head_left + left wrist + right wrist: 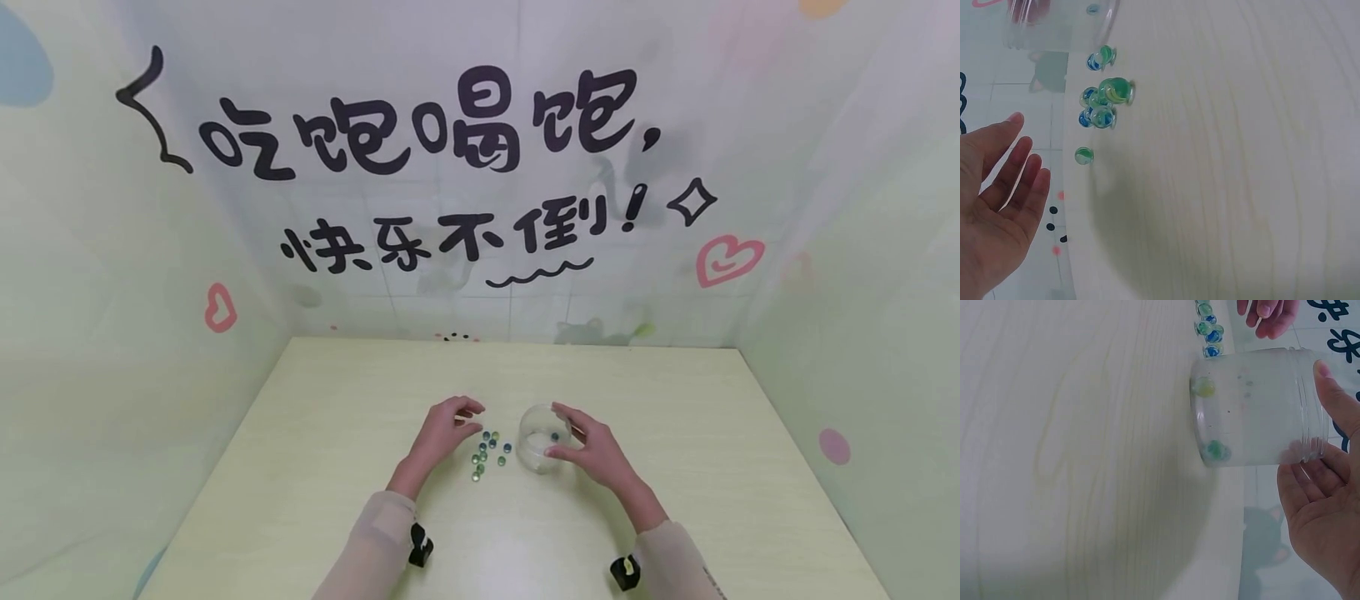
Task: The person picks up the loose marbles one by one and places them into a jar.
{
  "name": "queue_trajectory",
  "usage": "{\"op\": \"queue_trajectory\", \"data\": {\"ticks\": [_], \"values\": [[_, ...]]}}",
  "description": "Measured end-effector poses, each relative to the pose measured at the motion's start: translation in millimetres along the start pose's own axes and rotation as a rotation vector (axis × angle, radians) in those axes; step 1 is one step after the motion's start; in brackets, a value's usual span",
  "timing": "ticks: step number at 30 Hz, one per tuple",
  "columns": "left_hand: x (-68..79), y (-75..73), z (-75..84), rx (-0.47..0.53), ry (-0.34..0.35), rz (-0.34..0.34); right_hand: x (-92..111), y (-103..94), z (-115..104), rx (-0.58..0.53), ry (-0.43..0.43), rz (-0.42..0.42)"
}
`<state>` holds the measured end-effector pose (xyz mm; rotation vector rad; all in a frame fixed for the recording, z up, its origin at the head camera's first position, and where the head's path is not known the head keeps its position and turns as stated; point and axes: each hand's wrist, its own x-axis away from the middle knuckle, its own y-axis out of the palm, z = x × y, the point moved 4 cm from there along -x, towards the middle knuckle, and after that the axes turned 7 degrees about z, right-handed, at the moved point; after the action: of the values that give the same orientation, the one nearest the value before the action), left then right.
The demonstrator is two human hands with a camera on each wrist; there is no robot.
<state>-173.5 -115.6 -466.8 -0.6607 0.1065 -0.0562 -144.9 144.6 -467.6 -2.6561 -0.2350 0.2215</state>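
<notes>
A clear jar point(536, 450) stands upright on the table, its mouth up. My right hand point(596, 450) holds it near the rim, thumb on one side and fingers on the other. Inside the jar a dark blue marble point(555, 437) shows in the head view; the right wrist view has a green-blue marble point(1215, 450) at the jar's bottom. Left of the jar lies a loose cluster of green and blue glass marbles point(483, 457). My left hand point(444, 429) hovers just left of the cluster, fingers loosely bent, nothing in them, as the left wrist view point(1007, 200) also shows.
The pale wood-grain table point(337, 400) extends around both hands. Behind it hangs a light curtain point(360, 308) with dark lettering, and similar panels close off the left and right sides. Black wrist bands point(421, 546) sit at both sleeves.
</notes>
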Motion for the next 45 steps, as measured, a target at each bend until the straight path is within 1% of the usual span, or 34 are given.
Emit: {"op": "queue_trajectory", "data": {"ticks": [7,11,19,23,28,31,32,37,42,45], "values": [[0.8,2.7,-5.0,0.024,0.000,0.013,0,-0.4,0,-0.002,-0.003,0.004],[0.6,4.5,-7.4,0.053,-0.027,0.019,1,-0.5,0,0.011,-0.020,-0.004],[0.4,8.8,-13.5,0.090,-0.076,0.025,0,0.4,0,-0.005,-0.018,0.003],[-0.1,10.7,-16.3,0.102,-0.089,0.029,0,0.6,0,-0.001,-0.016,0.011],[-0.6,12.9,-20.3,0.092,-0.094,0.032,2,-1.0,-5,0.002,-0.026,0.002],[-1.0,14.8,-23.4,0.082,-0.094,0.033,1,-0.6,-3,-0.003,-0.020,-0.002],[-1.0,15.4,-24.5,0.081,-0.097,0.034,0,-0.1,1,-0.006,-0.018,0.001],[-1.3,17.9,-28.9,0.076,-0.123,0.037,0,0.5,4,-0.008,-0.016,0.003],[-1.9,19.0,-29.1,0.065,-0.122,0.046,1,0.0,1,-0.009,-0.015,0.000],[-2.1,19.9,-29.1,0.055,-0.137,0.055,1,-0.5,-1,-0.019,-0.020,0.002]]}}
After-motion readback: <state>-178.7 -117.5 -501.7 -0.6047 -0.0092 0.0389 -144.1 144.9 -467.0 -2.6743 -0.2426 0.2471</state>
